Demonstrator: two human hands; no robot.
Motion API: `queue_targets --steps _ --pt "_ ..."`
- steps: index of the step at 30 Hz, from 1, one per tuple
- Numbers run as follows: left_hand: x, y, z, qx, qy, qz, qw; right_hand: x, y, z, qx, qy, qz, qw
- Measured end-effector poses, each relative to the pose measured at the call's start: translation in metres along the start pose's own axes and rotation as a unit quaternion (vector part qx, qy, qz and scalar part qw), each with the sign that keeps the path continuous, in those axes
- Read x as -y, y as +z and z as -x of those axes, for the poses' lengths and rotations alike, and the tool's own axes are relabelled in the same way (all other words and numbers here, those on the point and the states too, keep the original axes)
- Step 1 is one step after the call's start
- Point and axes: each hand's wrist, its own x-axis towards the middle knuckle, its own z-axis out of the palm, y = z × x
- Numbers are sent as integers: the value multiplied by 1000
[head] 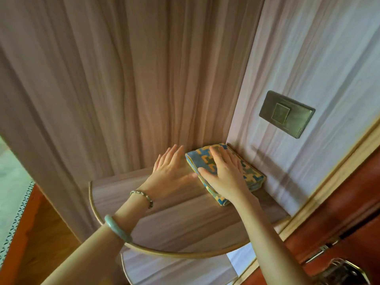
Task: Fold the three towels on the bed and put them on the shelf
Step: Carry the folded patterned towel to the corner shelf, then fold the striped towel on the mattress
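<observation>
A folded towel [251, 176] with a blue, yellow and green pattern lies on the rounded wooden corner shelf [164, 229], pushed into the corner where the two wall panels meet. My right hand [223, 171] rests flat on top of the towel, fingers spread. My left hand [170, 171] lies flat on the shelf just left of the towel, its thumb touching the towel's edge. Neither hand grips anything. Only this one towel is in view; the bed is out of the frame.
A metal wall switch [286, 114] sits on the right panel above the towel. A second shelf [174, 270] curves below. A reddish wooden door [339, 219] with a metal handle [341, 272] stands at right. Wooden floor [51, 233] shows lower left.
</observation>
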Motion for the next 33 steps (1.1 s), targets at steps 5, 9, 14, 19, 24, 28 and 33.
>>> queue_targets --steps 5,9,14,19,24,28,33 --pt "51 -77 81 -45 -28 158 986 116 10 21 18 -88 -79 993" --pt "101 -140 171 -100 -87 193 972 221 36 48 27 -152 -177 972" --pt "163 -209 290 -207 -146 208 945 349 73 90 77 -241 -264 931" --pt "214 -267 400 -289 -194 172 922 458 126 126 164 -268 -351 882" --pt "254 -304 490 -351 -236 180 888 531 169 159 253 -248 -454 817" --pt "282 -320 527 -389 -239 194 868 560 200 166 289 -248 -477 792" --pt "322 -323 527 -394 -251 213 858 575 233 147 304 -237 -475 791"
